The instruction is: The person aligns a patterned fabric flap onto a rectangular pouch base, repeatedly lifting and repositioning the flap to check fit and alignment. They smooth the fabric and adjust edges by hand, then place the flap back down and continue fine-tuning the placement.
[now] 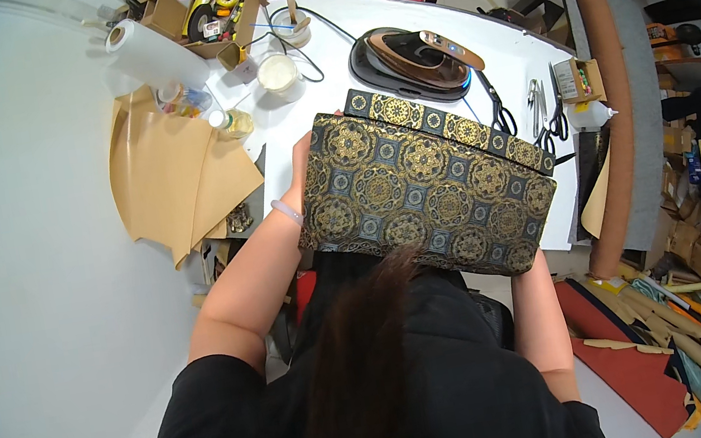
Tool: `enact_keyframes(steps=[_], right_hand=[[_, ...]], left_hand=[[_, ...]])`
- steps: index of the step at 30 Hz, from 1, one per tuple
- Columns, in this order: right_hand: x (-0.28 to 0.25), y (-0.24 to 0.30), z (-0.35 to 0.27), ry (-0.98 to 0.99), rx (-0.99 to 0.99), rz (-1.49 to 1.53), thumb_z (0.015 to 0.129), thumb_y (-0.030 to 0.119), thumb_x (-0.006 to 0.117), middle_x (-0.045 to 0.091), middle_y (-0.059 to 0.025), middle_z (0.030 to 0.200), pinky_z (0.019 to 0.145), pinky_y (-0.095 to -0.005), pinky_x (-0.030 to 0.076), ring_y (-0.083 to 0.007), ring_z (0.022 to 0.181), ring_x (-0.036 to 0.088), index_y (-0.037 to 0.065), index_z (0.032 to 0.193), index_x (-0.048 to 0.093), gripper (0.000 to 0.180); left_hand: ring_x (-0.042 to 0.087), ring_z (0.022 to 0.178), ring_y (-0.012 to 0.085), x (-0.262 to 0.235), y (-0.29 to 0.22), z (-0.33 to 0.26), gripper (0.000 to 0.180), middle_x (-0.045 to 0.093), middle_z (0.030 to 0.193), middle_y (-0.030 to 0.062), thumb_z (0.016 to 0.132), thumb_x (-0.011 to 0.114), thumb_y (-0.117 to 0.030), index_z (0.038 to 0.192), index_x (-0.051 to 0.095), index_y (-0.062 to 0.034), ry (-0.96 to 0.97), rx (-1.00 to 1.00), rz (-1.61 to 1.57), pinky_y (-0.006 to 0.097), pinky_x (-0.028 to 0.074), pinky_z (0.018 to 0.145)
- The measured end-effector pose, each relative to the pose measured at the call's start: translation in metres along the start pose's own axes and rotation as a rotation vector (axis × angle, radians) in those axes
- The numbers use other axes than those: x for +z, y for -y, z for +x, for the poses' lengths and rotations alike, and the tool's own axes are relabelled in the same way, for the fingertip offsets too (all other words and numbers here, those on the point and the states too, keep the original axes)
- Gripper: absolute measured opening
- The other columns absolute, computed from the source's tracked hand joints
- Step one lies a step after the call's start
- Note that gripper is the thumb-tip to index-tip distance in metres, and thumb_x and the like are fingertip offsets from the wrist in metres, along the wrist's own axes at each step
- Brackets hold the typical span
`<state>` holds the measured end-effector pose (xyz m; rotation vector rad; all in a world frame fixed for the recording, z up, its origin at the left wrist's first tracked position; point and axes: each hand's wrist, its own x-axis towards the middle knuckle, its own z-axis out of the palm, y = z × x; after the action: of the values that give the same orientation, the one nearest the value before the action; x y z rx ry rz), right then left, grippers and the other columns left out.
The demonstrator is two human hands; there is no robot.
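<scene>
Head view: a black-and-gold patterned piece [424, 193] is being held up, tilted, over the near edge of the white surface [516, 46]. Its left edge is being supported by the left hand [302, 167], whose fingers are being hidden behind it; whether they are pinching or spread cannot be told. The right hand is being concealed at the near right corner, only the right forearm [539, 317] being shown, so its fingers cannot be judged either. Along the far edge, a matching strip [447, 132] is being seen. The work is seemingly being brought well along, no bare patch being shown on the visible face; what is left on the hidden side cannot be told. Farther off, an iron [426, 56] and scissors [502, 114] are lying untouched.
</scene>
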<state>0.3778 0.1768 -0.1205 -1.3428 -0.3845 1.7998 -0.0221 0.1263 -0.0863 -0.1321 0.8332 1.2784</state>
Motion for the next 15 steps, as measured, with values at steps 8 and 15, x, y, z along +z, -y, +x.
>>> enact_keyframes(steps=[8,15], right_hand=[[-0.001,0.012,0.001,0.071,-0.047,0.100,0.110,0.026,0.043,0.071,-0.0155,0.116,0.081,-0.0429,0.064,-0.0286,0.097,0.073,0.000,0.125,0.063,0.036],[0.003,0.009,-0.012,0.088,-0.106,0.106,0.111,0.024,0.040,0.071,-0.0160,0.121,0.083,-0.0433,0.064,-0.0295,0.101,0.073,-0.001,0.131,0.062,0.039]], left_hand=[[0.074,0.097,0.0224,0.007,0.004,-0.017,0.040,0.073,0.113,0.0124,0.111,0.042,-0.028,0.131,0.064,-0.0008,0.132,0.116,0.016,0.039,0.064,0.085],[0.073,0.102,0.0213,0.012,0.005,-0.026,0.039,0.072,0.121,0.0125,0.112,0.041,-0.017,0.143,0.058,-0.0002,0.120,0.155,0.024,0.038,0.064,0.089]])
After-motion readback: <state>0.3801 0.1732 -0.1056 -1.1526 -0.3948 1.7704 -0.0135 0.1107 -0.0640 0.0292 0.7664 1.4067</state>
